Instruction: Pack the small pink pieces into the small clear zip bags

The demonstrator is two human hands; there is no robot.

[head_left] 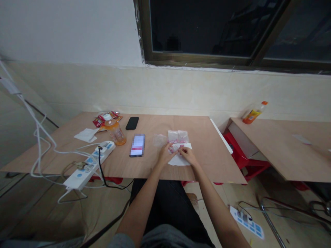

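My left hand (164, 154) rests at the left edge of a white sheet of paper (179, 160), fingers stretched out beside small pink bits too tiny to name. From the right, my right hand (188, 155) reaches over the same sheet with its fingertips pinched together; what they hold, if anything, is too small to make out. Just beyond the paper lie clear plastic bags (178, 135) with pink bits at their near edge. Another clear bag (159, 140) lies flat to the left of them.
Left of my hands are a lit phone (137, 145), a dark phone (132, 123), an orange drink bottle (115, 130), red wrappers (99, 120) and folded tissue (87, 135). A power strip (89, 165) with cables crosses the front edge. Another bottle (254, 113) stands on the right table.
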